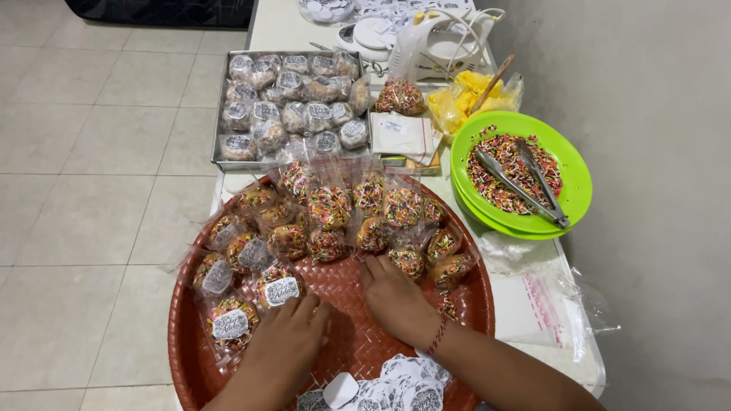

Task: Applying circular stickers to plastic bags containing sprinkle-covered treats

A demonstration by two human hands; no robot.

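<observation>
**Head view: two hands on a tray of wrapped sprinkle treats**

Head view looks straight down on a round reddish-brown woven tray (346, 293) that sits at the near end of a white worktop (278, 27). Both hands rest on the tray's bare middle. The left hand (285, 342) lies palm down with loosely curled fingers, its fingertips touching a wrapped treat with a round white label (279, 288); it grips nothing that I can see. The right hand (392, 297) is also palm down and fairly flat, fingers pointing toward the wrapped sprinkle treats (329, 207) heaped along the tray's far side, its fingertips just beside one of them. A red thread bracelet (437, 335) circles that wrist.

More labelled packets lie along the tray's left edge. At the tray's near rim lies a pile of loose round stickers (407, 380).

Beyond the tray stands a metal baking tin (221, 125) filled with paler wrapped treats bearing the same kind of label. To the right, a bright green plate (572, 179) holds coloured sprinkles with metal tongs (521, 183) lying across them. Behind it are a bag of sprinkles (401, 97), a yellow plastic bag (464, 99) and a white hand mixer (442, 42). Clear empty bags (544, 304) lie on the worktop right of the tray.
</observation>
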